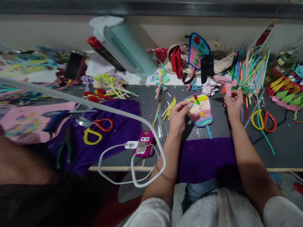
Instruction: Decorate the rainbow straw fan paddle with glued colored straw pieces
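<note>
striped fan [201, 111] lies just beside left grip [178, 117].

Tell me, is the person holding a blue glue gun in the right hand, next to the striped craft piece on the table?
Not quite. The head view shows that the glue gun in the right hand is pink, not blue. It is indeed held next to the striped craft piece on the table.

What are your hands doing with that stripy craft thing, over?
Left hand pinching a small blue bit at the edge of the stripy craft piece. Right hand gripping the pink glue gun. Scissors lie apart, to the right.
</note>
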A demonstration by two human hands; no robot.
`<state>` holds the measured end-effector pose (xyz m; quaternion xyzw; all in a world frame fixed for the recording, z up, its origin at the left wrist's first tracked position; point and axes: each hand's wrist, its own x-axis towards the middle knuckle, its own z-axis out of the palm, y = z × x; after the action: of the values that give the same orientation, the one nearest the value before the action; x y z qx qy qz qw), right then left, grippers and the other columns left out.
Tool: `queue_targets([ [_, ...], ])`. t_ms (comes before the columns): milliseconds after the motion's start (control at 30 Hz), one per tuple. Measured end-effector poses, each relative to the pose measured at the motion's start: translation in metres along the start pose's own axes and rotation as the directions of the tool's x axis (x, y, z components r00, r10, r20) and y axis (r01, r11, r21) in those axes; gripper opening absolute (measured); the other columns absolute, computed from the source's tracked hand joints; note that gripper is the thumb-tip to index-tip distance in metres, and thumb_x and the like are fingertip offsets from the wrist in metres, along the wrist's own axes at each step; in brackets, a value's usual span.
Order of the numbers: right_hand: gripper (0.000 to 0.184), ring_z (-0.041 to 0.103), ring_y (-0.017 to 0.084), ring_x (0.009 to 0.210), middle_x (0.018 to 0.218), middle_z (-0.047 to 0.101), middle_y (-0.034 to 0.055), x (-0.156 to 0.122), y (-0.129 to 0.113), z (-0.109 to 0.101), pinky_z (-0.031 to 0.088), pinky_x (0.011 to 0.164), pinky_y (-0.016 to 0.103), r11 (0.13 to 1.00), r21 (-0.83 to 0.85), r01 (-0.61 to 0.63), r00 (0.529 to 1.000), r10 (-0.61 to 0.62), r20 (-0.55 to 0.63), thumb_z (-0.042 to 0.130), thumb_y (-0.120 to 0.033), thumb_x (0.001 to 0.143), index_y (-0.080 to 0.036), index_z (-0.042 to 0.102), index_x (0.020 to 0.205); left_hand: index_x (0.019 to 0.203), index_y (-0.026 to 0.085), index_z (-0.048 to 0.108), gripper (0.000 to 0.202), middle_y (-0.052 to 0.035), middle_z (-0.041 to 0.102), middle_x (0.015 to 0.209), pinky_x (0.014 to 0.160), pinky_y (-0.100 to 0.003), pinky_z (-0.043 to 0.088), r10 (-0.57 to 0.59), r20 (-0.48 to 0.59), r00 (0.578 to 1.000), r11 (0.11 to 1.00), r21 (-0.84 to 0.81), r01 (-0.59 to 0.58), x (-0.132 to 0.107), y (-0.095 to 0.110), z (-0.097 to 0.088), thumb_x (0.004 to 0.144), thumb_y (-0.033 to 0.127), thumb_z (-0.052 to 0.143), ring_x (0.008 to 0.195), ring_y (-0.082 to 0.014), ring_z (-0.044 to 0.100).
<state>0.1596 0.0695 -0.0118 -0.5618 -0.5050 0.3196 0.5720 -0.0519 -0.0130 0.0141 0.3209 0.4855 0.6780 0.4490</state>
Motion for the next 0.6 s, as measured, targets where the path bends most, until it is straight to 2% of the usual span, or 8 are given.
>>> queue_targets([
  [133,0.049,0.063,0.017,0.082,0.095,0.062,0.0020,0.003,0.000,-0.002,0.055,0.072,0.030,0.999,0.043,0.018,0.999,-0.019,0.028,0.064,-0.046,0.073,-0.021,0.052,0.114,0.073,0.019,0.076,0.026,0.0029,0.063,0.061,0.047,-0.022,0.035,-0.001,-0.001,1.000,1.000,-0.010,0.001,0.001,0.000,0.000,0.058,0.034,0.091,0.048,-0.0055,0.043],
  [200,0.044,0.062,0.016,0.077,0.094,0.062,0.0014,0.001,-0.003,-0.002,0.054,0.065,0.029,0.998,0.056,-0.030,0.996,0.025,0.086,0.065,-0.049,0.074,-0.022,0.054,0.107,0.073,0.019,0.076,0.027,0.0027,0.063,0.062,0.048,-0.022,0.035,0.001,-0.002,1.000,1.000,-0.011,-0.001,0.001,-0.001,0.000,0.058,0.034,0.091,0.048,-0.0058,0.044],
  [300,0.040,0.058,0.013,0.066,0.092,0.063,0.0006,-0.003,-0.006,0.001,0.046,0.052,0.025,0.994,0.079,-0.080,0.981,0.064,0.183,0.064,-0.051,0.075,-0.022,0.056,0.103,0.073,0.019,0.075,0.027,0.0032,0.061,0.060,0.048,-0.022,0.035,-0.002,0.001,1.000,1.000,-0.014,0.002,0.001,-0.001,0.000,0.057,0.034,0.092,0.049,-0.0058,0.044],
  [367,0.035,0.054,0.013,0.063,0.083,0.060,-0.0012,-0.005,-0.003,0.006,0.043,0.051,0.024,0.998,0.017,-0.058,0.970,0.052,0.239,0.063,-0.051,0.077,-0.022,0.058,0.096,0.073,0.018,0.075,0.027,0.0033,0.060,0.059,0.048,-0.021,0.035,-0.010,0.003,1.000,1.000,-0.021,0.010,0.001,0.000,0.000,0.057,0.033,0.091,0.048,-0.0055,0.044],
  [467,0.027,0.053,0.016,0.066,0.071,0.053,-0.0025,-0.003,0.007,0.012,0.045,0.058,0.028,0.996,-0.093,-0.012,0.956,0.039,0.292,0.062,-0.049,0.077,-0.022,0.056,0.083,0.072,0.017,0.076,0.026,0.0027,0.061,0.059,0.048,-0.020,0.034,-0.028,-0.004,1.000,0.999,-0.032,0.028,0.001,0.002,0.001,0.055,0.031,0.091,0.048,-0.0050,0.043],
  [533,0.023,0.054,0.018,0.069,0.071,0.054,-0.0014,-0.001,0.012,0.011,0.047,0.064,0.031,0.989,-0.149,-0.005,0.965,0.044,0.258,0.060,-0.045,0.076,-0.022,0.056,0.080,0.071,0.017,0.077,0.025,0.0023,0.063,0.060,0.048,-0.020,0.033,-0.038,-0.013,0.999,0.999,-0.039,0.037,0.000,0.003,0.001,0.054,0.029,0.090,0.049,-0.0047,0.043],
  [600,0.020,0.055,0.019,0.072,0.075,0.057,0.0006,0.001,0.013,0.005,0.048,0.070,0.034,0.980,-0.197,0.008,0.985,0.026,0.170,0.060,-0.041,0.076,-0.022,0.056,0.081,0.071,0.017,0.077,0.024,0.0019,0.064,0.060,0.048,-0.019,0.032,-0.045,-0.020,0.999,0.998,-0.048,0.044,0.000,0.004,0.002,0.054,0.028,0.090,0.049,-0.0046,0.043],
])
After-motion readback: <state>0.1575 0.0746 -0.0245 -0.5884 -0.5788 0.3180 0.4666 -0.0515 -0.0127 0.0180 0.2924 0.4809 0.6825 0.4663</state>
